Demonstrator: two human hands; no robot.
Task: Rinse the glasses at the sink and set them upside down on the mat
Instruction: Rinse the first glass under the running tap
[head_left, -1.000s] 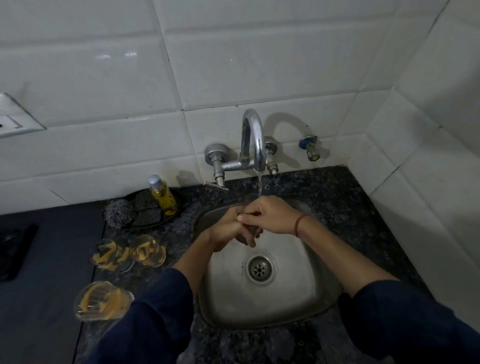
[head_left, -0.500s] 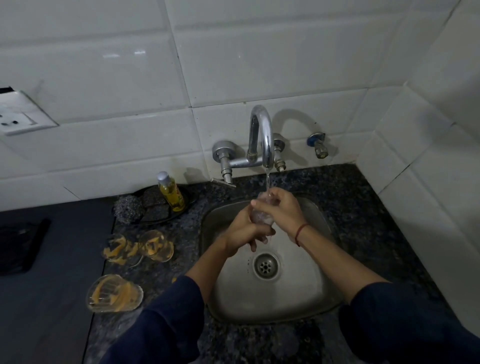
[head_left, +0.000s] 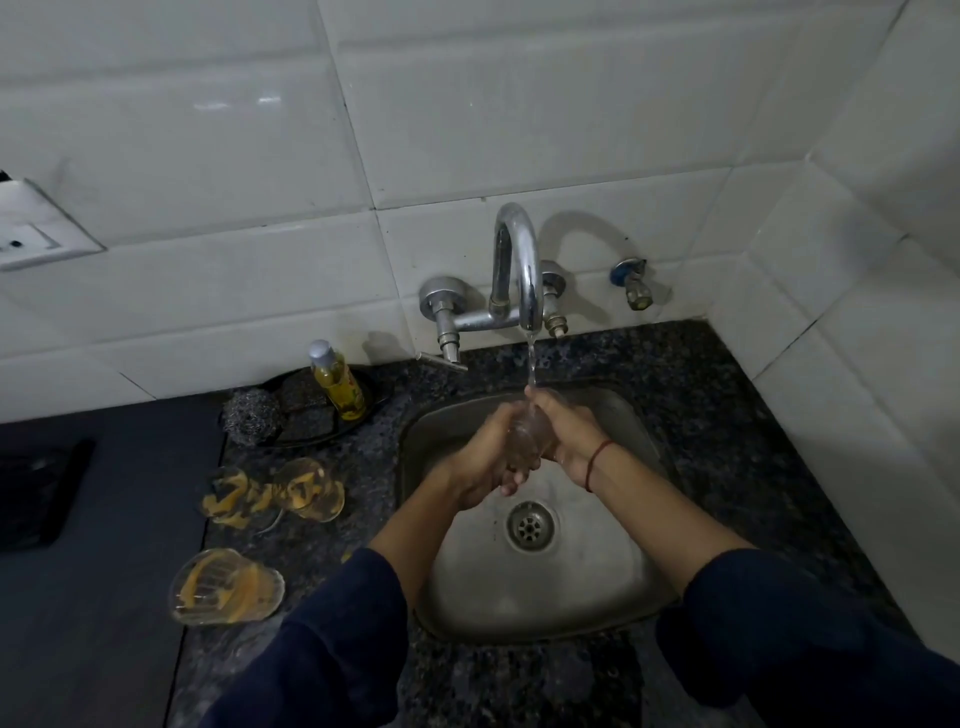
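Over the steel sink (head_left: 613, 613), both hands hold a small clear glass (head_left: 525, 435) under the running water from the chrome tap (head_left: 522, 270). My left hand (head_left: 485, 462) wraps the glass from the left and below. My right hand (head_left: 563, 428) grips it from the right, near the rim where the stream lands. Most of the glass is hidden by the fingers. Three more clear glasses with yellow print lie on the counter to the left: two side by side (head_left: 228, 498) (head_left: 311, 491) and one nearer me (head_left: 226, 587).
A dark tray (head_left: 374, 397) behind the glasses holds a yellow soap bottle (head_left: 337, 382), a steel scrubber (head_left: 252, 421) and dark sponges. A dark mat (head_left: 104, 597) covers the counter on the left. A tiled wall corner closes the right side.
The hands have lifted the glass closer to the spout and turned it, so it now shows between them. The view has shifted slightly to the left.
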